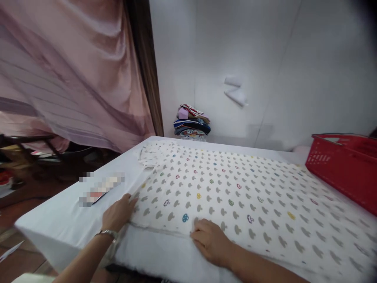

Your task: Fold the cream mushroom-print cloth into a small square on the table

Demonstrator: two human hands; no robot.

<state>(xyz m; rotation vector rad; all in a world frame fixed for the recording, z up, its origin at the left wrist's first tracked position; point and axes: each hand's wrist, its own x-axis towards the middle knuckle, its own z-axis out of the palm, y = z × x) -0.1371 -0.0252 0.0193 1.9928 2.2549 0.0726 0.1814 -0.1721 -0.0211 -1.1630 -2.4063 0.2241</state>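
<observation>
A white cloth with a grey and coloured mushroom print [218,184] lies spread over a table with a white cover [67,220]. At its near left corner my left hand [119,212] is closed, the fingers gripping the cloth's side edge. My right hand [212,243] is closed on the near edge, farther right, with curled fingers and the thumb pressed against the fabric. Toward the far left the cloth narrows into a bunched, rumpled part [154,153]. Between my hands the near edge runs almost straight along the table's front.
A red plastic basket [338,169] stands at the right, touching or close to the cloth. Left of the cloth lies a flat blurred-out item [101,189]. Folded clothes [192,124] are stacked beyond the far edge, against a white wall [265,59]. Pink curtains [88,70] hang at the left.
</observation>
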